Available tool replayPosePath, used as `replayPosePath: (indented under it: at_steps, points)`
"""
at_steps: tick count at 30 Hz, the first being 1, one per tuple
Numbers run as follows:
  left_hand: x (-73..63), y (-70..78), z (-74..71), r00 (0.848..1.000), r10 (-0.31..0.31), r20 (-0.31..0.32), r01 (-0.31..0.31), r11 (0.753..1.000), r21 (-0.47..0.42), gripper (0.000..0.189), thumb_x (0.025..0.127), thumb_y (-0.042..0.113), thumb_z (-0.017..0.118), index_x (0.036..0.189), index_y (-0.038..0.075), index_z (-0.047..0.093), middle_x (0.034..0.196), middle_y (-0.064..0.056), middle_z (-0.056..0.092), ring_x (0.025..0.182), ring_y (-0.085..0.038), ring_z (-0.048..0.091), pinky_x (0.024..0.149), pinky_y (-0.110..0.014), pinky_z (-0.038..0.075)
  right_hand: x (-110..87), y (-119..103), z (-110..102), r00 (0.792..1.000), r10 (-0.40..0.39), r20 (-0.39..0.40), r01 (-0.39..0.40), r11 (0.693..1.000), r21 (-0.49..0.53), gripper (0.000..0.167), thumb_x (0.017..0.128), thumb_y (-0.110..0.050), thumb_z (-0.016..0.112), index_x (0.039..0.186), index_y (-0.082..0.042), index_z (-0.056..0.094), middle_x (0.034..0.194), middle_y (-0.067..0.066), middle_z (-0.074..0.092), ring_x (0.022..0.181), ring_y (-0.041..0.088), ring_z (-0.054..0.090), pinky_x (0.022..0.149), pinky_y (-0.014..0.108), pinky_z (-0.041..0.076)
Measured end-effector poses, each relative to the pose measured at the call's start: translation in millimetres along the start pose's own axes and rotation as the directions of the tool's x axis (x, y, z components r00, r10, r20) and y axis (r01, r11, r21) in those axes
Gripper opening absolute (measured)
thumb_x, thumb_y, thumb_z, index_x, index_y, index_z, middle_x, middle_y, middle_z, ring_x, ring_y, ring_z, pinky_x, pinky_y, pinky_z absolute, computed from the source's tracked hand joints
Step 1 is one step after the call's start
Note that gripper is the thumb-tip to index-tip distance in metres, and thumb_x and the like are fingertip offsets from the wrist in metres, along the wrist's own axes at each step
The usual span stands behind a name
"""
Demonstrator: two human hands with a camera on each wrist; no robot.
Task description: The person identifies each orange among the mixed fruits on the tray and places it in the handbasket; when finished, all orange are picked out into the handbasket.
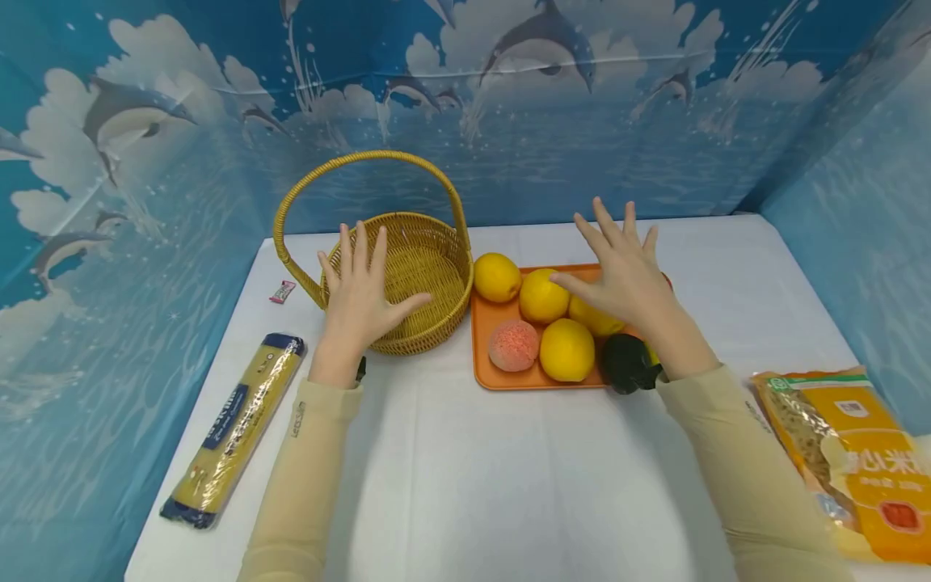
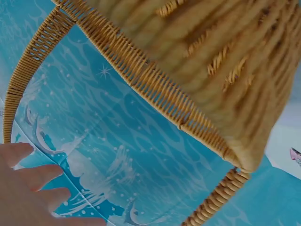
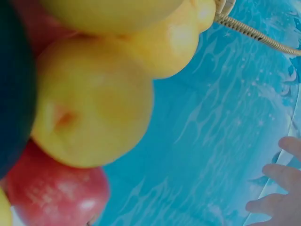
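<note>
Fingers spread, my left hand (image 1: 358,299) hovers over the left side of a wicker basket (image 1: 429,338) with a tall arched handle. Nothing is in its grasp. My right hand (image 1: 624,271), also spread and holding nothing, is above the right part of an orange tray (image 1: 486,378). Several yellow fruits (image 1: 567,351), a pinkish textured ball (image 1: 514,346) and a dark green, rounded item (image 1: 624,364) are on the tray. A red fruit (image 3: 61,188) shows in the right wrist view; the right hand mostly hides it in the head view.
A pack of spaghetti (image 1: 236,432) lies at the left of the white table (image 1: 465,477), with a small pink wrapped candy (image 1: 282,292) behind it. An orange food bag (image 1: 854,461) lies at the right. Blue dolphin-print curtains (image 1: 509,170) enclose the back and sides.
</note>
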State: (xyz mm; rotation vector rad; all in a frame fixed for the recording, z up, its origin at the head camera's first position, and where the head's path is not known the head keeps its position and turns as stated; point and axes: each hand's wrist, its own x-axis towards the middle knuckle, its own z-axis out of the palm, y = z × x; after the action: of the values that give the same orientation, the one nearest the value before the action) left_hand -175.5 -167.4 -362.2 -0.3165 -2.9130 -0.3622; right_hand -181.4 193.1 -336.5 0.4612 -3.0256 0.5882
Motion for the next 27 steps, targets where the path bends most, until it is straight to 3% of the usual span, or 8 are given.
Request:
replayPosePath:
  at_steps: [14,27]
  points:
    - [-21.4,-17.6,11.7,0.999,-0.003,-0.041,0.0,0.998,-0.061,0.108,0.082,0.066,0.065,0.159,0.009,0.016,0.165,-0.02,0.007,0.152,-0.041,-0.001,0.118,-0.072,0.002,-20.3,46,-2,0.997,0.079,-0.013,-0.078,0.995,0.061,0.094,0.09,-0.056,0.064,0.158,-0.009,0.02,0.166,0.016,-0.002,0.146,0.048,-0.02,0.108,0.078,-0.016]
    - [-48.3,-34.6,27.3,0.991,-0.102,-0.083,0.085,0.978,-0.189,0.097,0.087,0.059,0.064,0.157,0.007,0.02,0.162,-0.023,0.018,0.15,-0.044,0.009,0.121,-0.067,0.011,-29.8,63,6,0.991,0.134,0.019,-0.136,0.98,0.149,0.091,0.09,-0.052,0.066,0.155,-0.004,0.026,0.164,0.022,0.005,0.148,0.049,-0.01,0.114,0.073,-0.008]
